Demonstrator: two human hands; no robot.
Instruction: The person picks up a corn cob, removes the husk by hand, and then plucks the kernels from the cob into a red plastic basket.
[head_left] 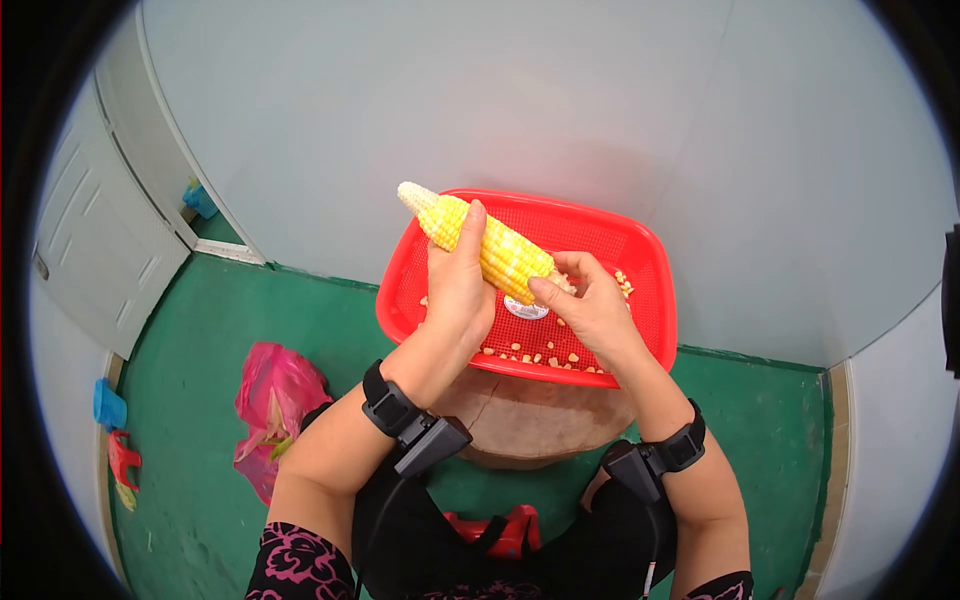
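Note:
A yellow corn cob [495, 248] is held tilted above a red plastic basket [660, 290], its pale bare tip pointing up and to the left. My left hand [460, 285] wraps round the middle of the cob, thumb on top. At the cob's lower right end, my right hand [592, 308] grips with thumb and fingers, where some kernels are gone and the core shows. Loose corn kernels [552, 361] lie scattered in the basket, with more by its right side [624, 284]. A white label [526, 308] shows on the basket's floor.
The basket rests on a round wooden stump [530, 425]. On the green floor to the left lies a pink plastic bag [275, 385] with husks. Blue [109, 405] and red [122, 460] items are by the left wall. A white door [105, 220] stands at left; walls enclose the front and right.

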